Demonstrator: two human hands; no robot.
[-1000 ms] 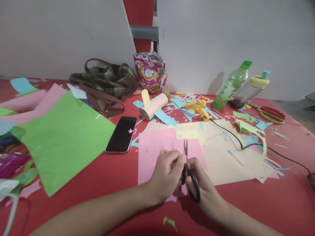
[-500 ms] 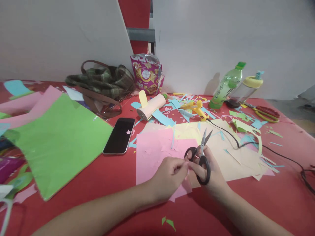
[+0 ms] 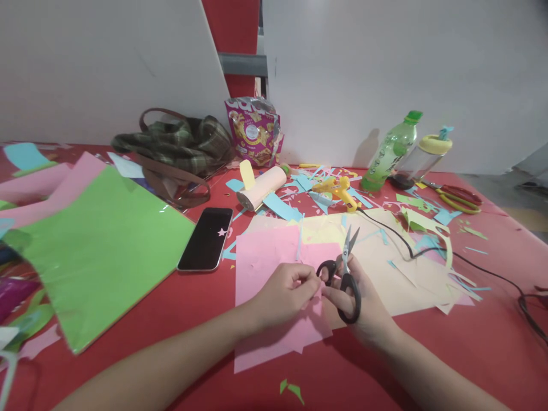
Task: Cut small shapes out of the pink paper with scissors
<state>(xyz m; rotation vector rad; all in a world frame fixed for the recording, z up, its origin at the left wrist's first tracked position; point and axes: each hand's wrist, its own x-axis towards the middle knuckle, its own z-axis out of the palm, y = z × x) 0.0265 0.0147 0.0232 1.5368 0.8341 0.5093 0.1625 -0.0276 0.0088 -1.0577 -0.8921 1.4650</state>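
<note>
My right hand has its fingers through the black handles of a pair of scissors. The blades point up and away from me, slightly apart. My left hand is closed in a pinch, its fingertips meeting those of my right hand at a small piece of pink paper, mostly hidden by the fingers. Both hands are above a pink sheet that lies partly over cream paper. A tiny pink star rests on a black phone to the left.
A yellow glue gun with a black cord lies behind, beside a paper-covered tube and scattered scraps. Farther back stand a snack bag, a green bottle and a lidded cup. A large green sheet fills the left.
My two hands have drawn slightly apart at the fingertips, still close together. The scissors have shifted a little left in view. The camera view has moved slightly.
</note>
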